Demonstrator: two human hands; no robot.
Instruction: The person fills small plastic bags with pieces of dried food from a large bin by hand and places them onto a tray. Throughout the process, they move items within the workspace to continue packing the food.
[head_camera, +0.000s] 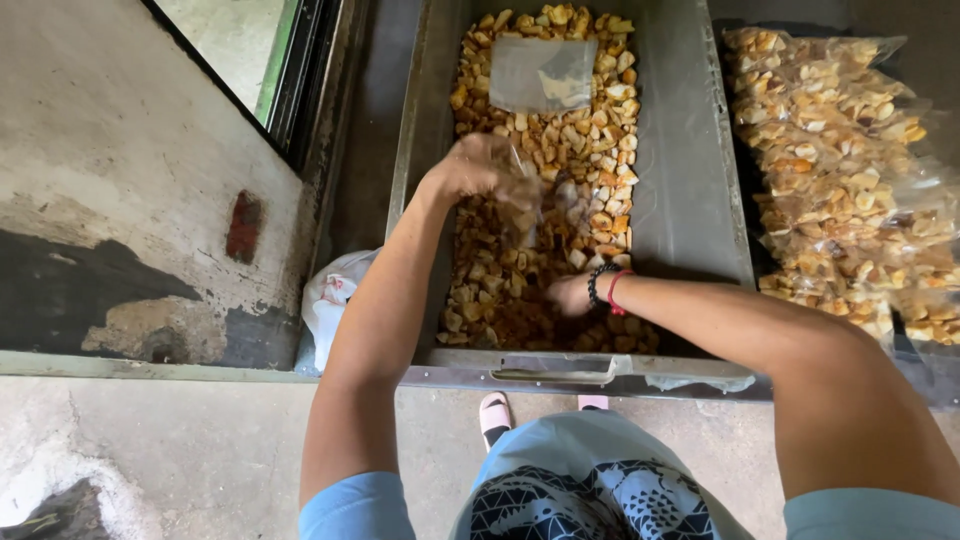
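Your left hand (470, 165), just above the centre of the frame, is closed around the top of a small clear plastic bag (520, 200) that hangs over the long grey metal trough (690, 180). The bag is blurred, but some golden pieces show inside it. Your right hand (572, 294), a little below centre, is sunk into the heap of golden-brown crunchy snack pieces (590, 150) that fills the middle of the trough; its fingers are buried, so you cannot tell how far it is open or whether it grips any pieces. A black bead bracelet (597, 285) and a red band (614, 291) sit on that wrist.

At the top of the frame, a second flat clear plastic bag (540, 72) lies on the heap. Along the right edge, filled clear bags of the same snack pieces (850, 170) are stacked beside the trough. At lower left of the trough, a white crumpled plastic bag (335, 300) lies on the concrete floor (200, 450).
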